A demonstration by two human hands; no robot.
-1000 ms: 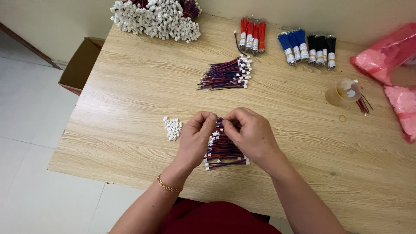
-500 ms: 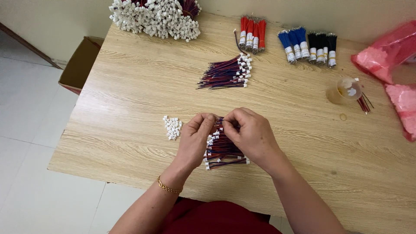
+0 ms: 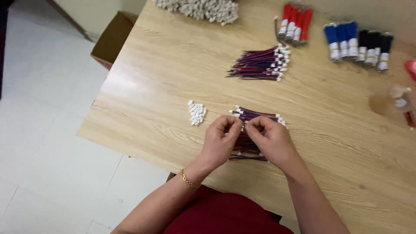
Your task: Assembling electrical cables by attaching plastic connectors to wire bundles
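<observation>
My left hand (image 3: pixel 221 141) and my right hand (image 3: pixel 271 141) meet fingertip to fingertip over a pile of short red-and-blue wires with white end plugs (image 3: pixel 255 116). Both hands pinch one small piece between them, a wire end with a white plug; the piece itself is mostly hidden by the fingers. A small heap of loose white plugs (image 3: pixel 196 113) lies just left of my left hand. A second bundle of the same wires (image 3: pixel 260 65) lies farther back on the wooden table (image 3: pixel 164 78).
Red wire bundles (image 3: pixel 294 25) and blue and black bundles (image 3: pixel 357 41) line the table's far edge. A big heap of white-tipped wires (image 3: pixel 203 8) sits at the far left. A cardboard box (image 3: pixel 113 37) stands on the tiled floor left of the table. A small clear container (image 3: pixel 401 99) is at the right.
The view has shifted, so the table sits farther right and higher in the picture. Both hands stay together over the wire pile, fingers working slightly.
</observation>
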